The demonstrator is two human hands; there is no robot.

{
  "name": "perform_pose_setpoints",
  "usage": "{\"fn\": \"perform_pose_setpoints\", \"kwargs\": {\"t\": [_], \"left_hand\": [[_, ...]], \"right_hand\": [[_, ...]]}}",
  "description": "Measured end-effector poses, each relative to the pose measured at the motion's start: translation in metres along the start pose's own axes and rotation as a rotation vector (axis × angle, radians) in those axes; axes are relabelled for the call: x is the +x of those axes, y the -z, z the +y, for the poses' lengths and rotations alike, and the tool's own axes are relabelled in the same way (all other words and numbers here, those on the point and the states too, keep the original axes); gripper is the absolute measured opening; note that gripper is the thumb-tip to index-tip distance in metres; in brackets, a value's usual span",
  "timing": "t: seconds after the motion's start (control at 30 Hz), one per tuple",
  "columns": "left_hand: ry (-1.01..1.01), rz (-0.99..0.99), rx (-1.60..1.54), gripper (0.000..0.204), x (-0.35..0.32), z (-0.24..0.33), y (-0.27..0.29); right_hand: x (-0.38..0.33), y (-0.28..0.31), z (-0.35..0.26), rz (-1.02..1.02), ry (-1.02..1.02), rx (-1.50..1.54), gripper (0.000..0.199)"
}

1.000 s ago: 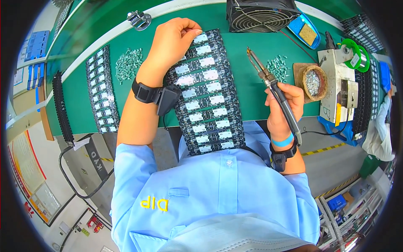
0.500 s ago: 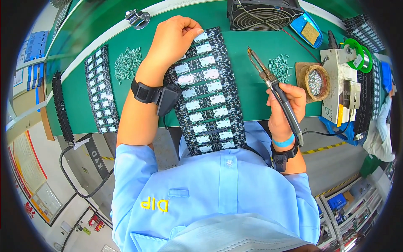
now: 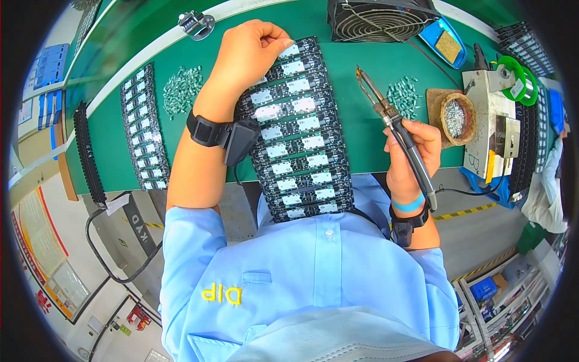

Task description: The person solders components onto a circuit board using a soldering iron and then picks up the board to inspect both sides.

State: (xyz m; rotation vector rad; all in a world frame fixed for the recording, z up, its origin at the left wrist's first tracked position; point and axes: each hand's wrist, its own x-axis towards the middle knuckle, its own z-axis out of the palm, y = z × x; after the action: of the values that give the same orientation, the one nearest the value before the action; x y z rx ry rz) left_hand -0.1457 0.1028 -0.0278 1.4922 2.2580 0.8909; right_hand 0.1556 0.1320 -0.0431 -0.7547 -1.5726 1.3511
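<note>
A long black circuit board panel with paired white patches runs from the green bench top toward my shirt, its near end past the bench edge. At its far left corner my left hand is closed in a pinch, thumb and index fingertip together over the board. Whatever lies between those fingertips is too small to make out. My right hand grips a soldering iron by its dark handle, to the right of the panel. The iron's forked metal tip points up and left, apart from the boards.
Small greenish parts lie in a left pile and a right pile. Another board panel rests at left. On the right are a round pot of metal bits, a green solder spool, a sponge tray; a fan stands behind.
</note>
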Motion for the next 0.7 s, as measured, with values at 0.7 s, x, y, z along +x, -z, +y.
{"fn": "perform_pose_setpoints", "kwargs": {"t": [0.7], "left_hand": [[0.037,-0.038,-0.053,0.021,0.0002,-0.0031,0.0043]], "right_hand": [[-0.0004,0.0003,0.0008,0.010,-0.024,-0.023,0.029]]}}
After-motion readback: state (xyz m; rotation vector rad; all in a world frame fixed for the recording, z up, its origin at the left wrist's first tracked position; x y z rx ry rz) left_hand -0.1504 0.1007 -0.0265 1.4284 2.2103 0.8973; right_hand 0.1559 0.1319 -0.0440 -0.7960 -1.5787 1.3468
